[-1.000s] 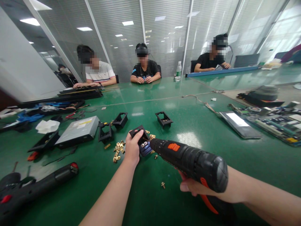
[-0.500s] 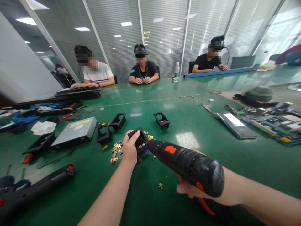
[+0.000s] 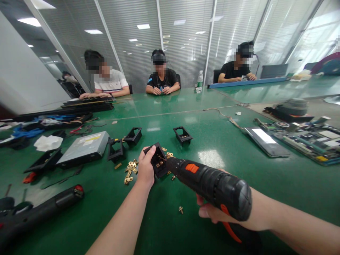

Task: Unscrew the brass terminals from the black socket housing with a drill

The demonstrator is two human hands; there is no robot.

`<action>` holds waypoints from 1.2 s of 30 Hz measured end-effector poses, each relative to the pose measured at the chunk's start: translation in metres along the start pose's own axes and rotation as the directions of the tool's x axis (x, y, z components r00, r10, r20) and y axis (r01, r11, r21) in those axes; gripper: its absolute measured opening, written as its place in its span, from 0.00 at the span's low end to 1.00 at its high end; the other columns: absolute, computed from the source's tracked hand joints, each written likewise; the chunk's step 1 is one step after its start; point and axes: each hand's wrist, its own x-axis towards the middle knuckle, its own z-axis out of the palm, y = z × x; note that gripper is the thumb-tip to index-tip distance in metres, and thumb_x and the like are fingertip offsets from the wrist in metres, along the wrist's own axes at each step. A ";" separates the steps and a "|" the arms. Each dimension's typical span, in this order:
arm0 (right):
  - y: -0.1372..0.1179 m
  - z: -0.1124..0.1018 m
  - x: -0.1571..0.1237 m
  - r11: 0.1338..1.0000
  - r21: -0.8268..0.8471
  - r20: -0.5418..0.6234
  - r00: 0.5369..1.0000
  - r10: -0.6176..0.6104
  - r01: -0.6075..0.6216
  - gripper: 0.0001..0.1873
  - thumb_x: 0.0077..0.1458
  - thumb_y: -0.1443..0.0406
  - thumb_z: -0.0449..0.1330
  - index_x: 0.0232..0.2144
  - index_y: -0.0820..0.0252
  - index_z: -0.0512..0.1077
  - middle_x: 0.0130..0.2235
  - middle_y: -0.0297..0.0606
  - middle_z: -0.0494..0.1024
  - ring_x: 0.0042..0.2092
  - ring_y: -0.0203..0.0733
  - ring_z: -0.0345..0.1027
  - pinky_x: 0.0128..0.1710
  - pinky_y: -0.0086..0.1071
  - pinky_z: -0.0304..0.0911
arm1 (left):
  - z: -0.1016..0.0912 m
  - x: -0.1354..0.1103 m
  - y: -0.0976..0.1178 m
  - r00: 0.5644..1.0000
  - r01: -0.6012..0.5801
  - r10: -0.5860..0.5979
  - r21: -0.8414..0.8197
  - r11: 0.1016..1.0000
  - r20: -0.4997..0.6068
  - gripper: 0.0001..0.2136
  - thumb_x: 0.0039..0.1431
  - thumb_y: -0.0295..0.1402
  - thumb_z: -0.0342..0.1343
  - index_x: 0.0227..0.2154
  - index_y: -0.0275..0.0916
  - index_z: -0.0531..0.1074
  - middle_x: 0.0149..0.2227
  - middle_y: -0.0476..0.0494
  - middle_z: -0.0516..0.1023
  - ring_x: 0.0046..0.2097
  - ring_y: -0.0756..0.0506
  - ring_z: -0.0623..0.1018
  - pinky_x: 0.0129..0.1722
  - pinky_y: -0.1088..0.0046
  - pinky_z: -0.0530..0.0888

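Observation:
My left hand point(image 3: 147, 166) is closed on a black plastic frame point(image 3: 160, 171), thumb over its upper edge, holding it tilted above the green table. Brass-coloured screws show inside the frame. My right hand point(image 3: 212, 211) grips a black and orange power screwdriver point(image 3: 209, 184) by its handle, which is partly hidden. Its nose points left into the frame; the bit tip is hard to make out. Small brass plates point(image 3: 131, 169) lie in a pile left of my left hand. A loose screw point(image 3: 181, 210) lies below the tool, and another screw point(image 3: 173, 177) beside the frame.
More black frames point(image 3: 182, 136) stand beyond my hands. A silver disc drive point(image 3: 84, 147) lies left, with a second black tool point(image 3: 42, 212) nearer me. On the right are a phone-like device point(image 3: 266, 141) and circuit boards point(image 3: 316, 141). Three people sit across the table point(image 3: 170, 122).
Both hands keep their grip and nearly the same position. A bluish glow on the frame has gone, leaving its inside darker. The tool's rear has shifted very slightly left.

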 end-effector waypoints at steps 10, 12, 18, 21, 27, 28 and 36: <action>-0.002 0.002 -0.002 0.996 0.049 -0.003 0.997 0.074 -0.073 0.20 0.58 0.59 0.69 0.21 0.56 0.64 0.25 0.32 0.70 0.28 0.36 0.69 0.28 0.28 0.68 | -0.002 0.003 -0.004 1.000 -0.009 0.008 -0.016 1.000 -0.019 0.23 0.50 0.52 0.74 0.36 0.41 0.74 0.31 0.47 0.79 0.33 0.42 0.81 0.37 0.65 0.78; -0.002 0.002 -0.002 0.999 0.037 -0.022 0.999 0.040 -0.039 0.18 0.57 0.62 0.69 0.24 0.56 0.64 0.26 0.30 0.70 0.27 0.36 0.67 0.27 0.28 0.67 | -0.002 0.003 -0.003 1.000 -0.010 0.010 -0.012 1.000 -0.014 0.23 0.50 0.52 0.74 0.36 0.41 0.74 0.31 0.47 0.79 0.33 0.42 0.81 0.37 0.64 0.79; -0.005 0.004 -0.001 0.995 0.068 -0.025 0.997 0.077 -0.075 0.14 0.55 0.64 0.70 0.27 0.56 0.66 0.30 0.30 0.72 0.30 0.37 0.68 0.30 0.29 0.68 | -0.001 0.001 -0.001 1.000 0.004 -0.004 -0.007 1.000 -0.003 0.24 0.50 0.53 0.74 0.36 0.41 0.73 0.31 0.47 0.79 0.32 0.40 0.82 0.35 0.61 0.80; -0.004 0.005 -0.002 0.997 0.035 -0.030 0.998 0.063 -0.062 0.14 0.55 0.63 0.71 0.27 0.57 0.69 0.31 0.32 0.74 0.32 0.38 0.70 0.33 0.31 0.70 | -0.001 0.000 0.000 1.000 0.005 -0.005 -0.009 1.000 0.002 0.24 0.50 0.53 0.74 0.36 0.42 0.73 0.31 0.47 0.80 0.32 0.39 0.83 0.36 0.60 0.81; 0.002 -0.001 -0.001 0.997 -0.012 0.014 0.997 0.070 -0.070 0.12 0.57 0.57 0.72 0.37 0.58 0.80 0.33 0.34 0.77 0.33 0.41 0.70 0.36 0.34 0.74 | 0.000 0.001 0.000 1.000 -0.001 0.001 -0.013 1.000 -0.010 0.24 0.49 0.53 0.74 0.37 0.41 0.73 0.31 0.47 0.79 0.32 0.40 0.82 0.35 0.60 0.81; 0.003 -0.002 -0.001 0.998 -0.002 0.023 0.998 0.066 -0.066 0.13 0.57 0.57 0.73 0.40 0.58 0.81 0.33 0.35 0.78 0.32 0.40 0.70 0.35 0.34 0.73 | 0.000 0.000 0.000 1.000 -0.002 0.002 -0.011 1.000 -0.012 0.24 0.49 0.53 0.74 0.37 0.41 0.73 0.31 0.47 0.79 0.32 0.40 0.82 0.35 0.60 0.81; 0.000 -0.004 0.003 1.000 0.007 0.125 0.992 0.018 -0.019 0.14 0.58 0.58 0.71 0.28 0.58 0.72 0.30 0.31 0.72 0.32 0.38 0.68 0.33 0.30 0.68 | 0.000 0.001 -0.001 1.000 0.008 -0.008 -0.012 1.000 -0.013 0.24 0.49 0.53 0.74 0.37 0.42 0.73 0.31 0.47 0.79 0.32 0.40 0.82 0.34 0.60 0.81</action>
